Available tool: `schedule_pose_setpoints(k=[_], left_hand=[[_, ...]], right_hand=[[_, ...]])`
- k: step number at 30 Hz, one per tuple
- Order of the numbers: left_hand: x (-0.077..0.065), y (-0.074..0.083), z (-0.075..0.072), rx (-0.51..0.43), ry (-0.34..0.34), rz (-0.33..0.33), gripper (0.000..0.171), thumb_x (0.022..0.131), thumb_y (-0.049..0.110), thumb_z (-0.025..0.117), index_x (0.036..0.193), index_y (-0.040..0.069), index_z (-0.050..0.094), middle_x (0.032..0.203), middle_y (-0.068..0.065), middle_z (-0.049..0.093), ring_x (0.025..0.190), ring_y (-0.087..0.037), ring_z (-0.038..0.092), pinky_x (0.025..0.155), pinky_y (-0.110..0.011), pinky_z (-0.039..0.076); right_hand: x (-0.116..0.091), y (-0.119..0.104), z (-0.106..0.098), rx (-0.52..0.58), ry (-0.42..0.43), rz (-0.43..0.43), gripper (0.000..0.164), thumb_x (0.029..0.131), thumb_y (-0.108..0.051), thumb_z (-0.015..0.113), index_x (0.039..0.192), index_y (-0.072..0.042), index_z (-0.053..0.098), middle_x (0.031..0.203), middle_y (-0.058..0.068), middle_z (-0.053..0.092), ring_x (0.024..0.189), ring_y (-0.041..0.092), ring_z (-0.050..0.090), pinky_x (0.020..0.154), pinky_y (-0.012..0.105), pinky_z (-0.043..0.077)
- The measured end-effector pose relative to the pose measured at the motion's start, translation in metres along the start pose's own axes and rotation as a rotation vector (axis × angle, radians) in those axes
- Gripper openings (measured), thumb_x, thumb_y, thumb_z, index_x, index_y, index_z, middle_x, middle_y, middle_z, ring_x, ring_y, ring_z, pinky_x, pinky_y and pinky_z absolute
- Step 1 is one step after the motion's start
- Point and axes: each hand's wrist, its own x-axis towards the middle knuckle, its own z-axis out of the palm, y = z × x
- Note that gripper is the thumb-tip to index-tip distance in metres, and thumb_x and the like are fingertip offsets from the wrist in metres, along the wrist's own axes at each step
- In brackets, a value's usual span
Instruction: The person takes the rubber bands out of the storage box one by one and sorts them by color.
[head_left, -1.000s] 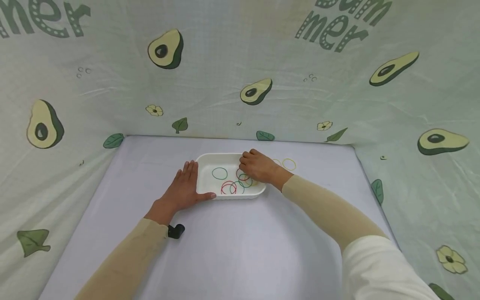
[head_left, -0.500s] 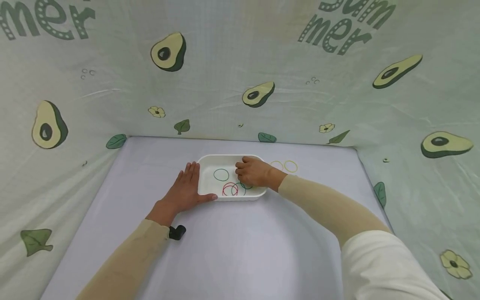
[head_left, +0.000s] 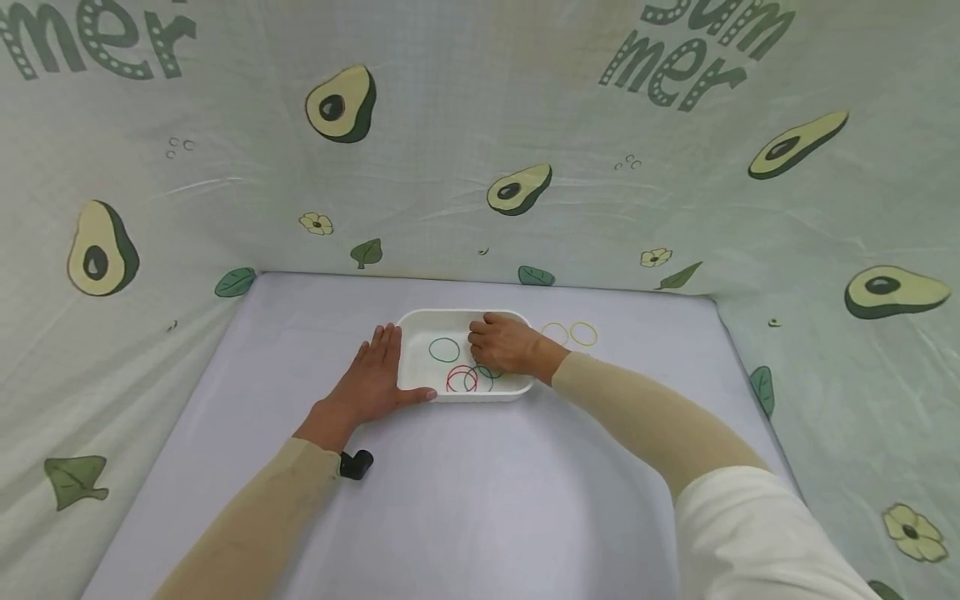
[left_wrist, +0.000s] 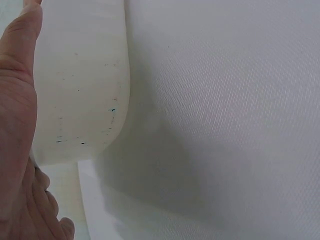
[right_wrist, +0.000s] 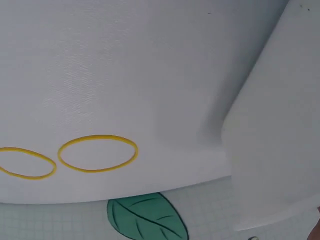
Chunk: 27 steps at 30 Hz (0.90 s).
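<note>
A white tray [head_left: 412, 372] lies on the table and holds several thin rubber bands. One green rubber band [head_left: 430, 350] is by itself; red rubber bands [head_left: 447, 382] overlap green ones near the front wall. My left hand [head_left: 366, 385] rests against the tray's left end, fingers straight and thumb along the front rim. The left wrist view shows this hand beside the tray's outer wall [left_wrist: 85, 95]. Inside the tray's right half, my right hand [head_left: 504, 343] has its fingers bent down over the bands. Its fingertips are hidden, so any hold on a band cannot be seen.
Two yellow rubber bands [head_left: 596, 334] lie on the white table [head_left: 487, 492] beyond the tray's right end; the right wrist view shows them near the table's back edge. A cloth backdrop [head_left: 427, 125] printed with avocados rises behind and at both sides.
My right hand has moved from the tray's far right rim leftward and nearer, down over the bands, then stayed nearly still. The left hand keeps its place on the tray.
</note>
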Motion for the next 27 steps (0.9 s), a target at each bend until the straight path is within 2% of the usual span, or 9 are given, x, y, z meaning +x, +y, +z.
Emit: schedule_pose_setpoints(k=[4,7,12,15,21,24,27], left_hand=[[0.000,0.001,0.000,-0.003,0.001,0.004,0.135,0.086,0.081,0.066,0.166,-0.007,0.001,0.176,-0.026,0.004,0.164,-0.041,0.000,0.133,-0.057,0.011],[0.000,0.001,-0.001,-0.008,-0.001,0.003,0.135,0.086,0.081,0.066,0.166,-0.007,0.001,0.176,-0.026,0.003,0.164,-0.041,0.000,0.133,-0.057,0.011],[-0.002,0.001,-0.002,-0.009,-0.003,0.007,0.135,0.086,0.081,0.066,0.166,-0.008,0.001,0.175,-0.027,0.003,0.164,-0.042,0.000,0.133,-0.058,0.011],[-0.001,0.000,-0.001,-0.006,-0.005,0.009,0.135,0.087,0.081,0.064,0.166,-0.008,0.000,0.176,-0.026,0.002,0.164,-0.041,-0.001,0.133,-0.058,0.011],[0.001,-0.002,0.002,-0.007,-0.004,0.016,0.135,0.086,0.082,0.064,0.166,-0.007,0.000,0.176,-0.026,0.002,0.164,-0.041,-0.001,0.133,-0.057,0.011],[0.000,-0.003,0.002,-0.009,0.007,0.025,0.135,0.086,0.081,0.065,0.166,-0.008,0.002,0.175,-0.027,0.004,0.164,-0.042,0.000,0.132,-0.058,0.012],[-0.001,-0.003,0.001,-0.011,0.015,0.026,0.135,0.086,0.080,0.066,0.166,-0.008,0.003,0.175,-0.027,0.004,0.164,-0.042,0.001,0.132,-0.059,0.013]], right_hand=[[0.001,0.005,-0.006,0.015,0.106,-0.002,0.014,0.107,-0.017,0.059,0.105,-0.011,0.071,0.106,0.003,0.067,0.104,0.023,0.052,0.090,0.037,0.046],[0.003,0.008,-0.012,0.043,0.145,0.016,0.013,0.107,-0.019,0.061,0.106,-0.012,0.071,0.107,0.001,0.066,0.105,0.022,0.052,0.092,0.037,0.046],[0.011,0.003,-0.016,0.226,0.209,0.108,0.012,0.104,-0.020,0.063,0.101,-0.011,0.070,0.105,0.002,0.068,0.104,0.022,0.055,0.091,0.037,0.048],[0.018,-0.003,-0.017,0.295,0.213,0.178,0.013,0.102,-0.021,0.063,0.101,-0.010,0.071,0.103,0.003,0.068,0.104,0.024,0.056,0.088,0.037,0.049],[0.028,-0.010,-0.011,0.357,0.148,0.310,0.020,0.108,-0.023,0.059,0.108,-0.008,0.073,0.105,0.005,0.068,0.105,0.025,0.055,0.088,0.038,0.049],[0.028,-0.011,-0.007,0.410,0.160,0.366,0.019,0.109,-0.023,0.059,0.107,-0.009,0.072,0.108,0.006,0.068,0.106,0.026,0.055,0.090,0.039,0.049],[0.028,-0.012,-0.004,0.474,0.211,0.382,0.014,0.108,-0.021,0.062,0.107,-0.011,0.072,0.109,0.006,0.068,0.107,0.025,0.056,0.092,0.040,0.050]])
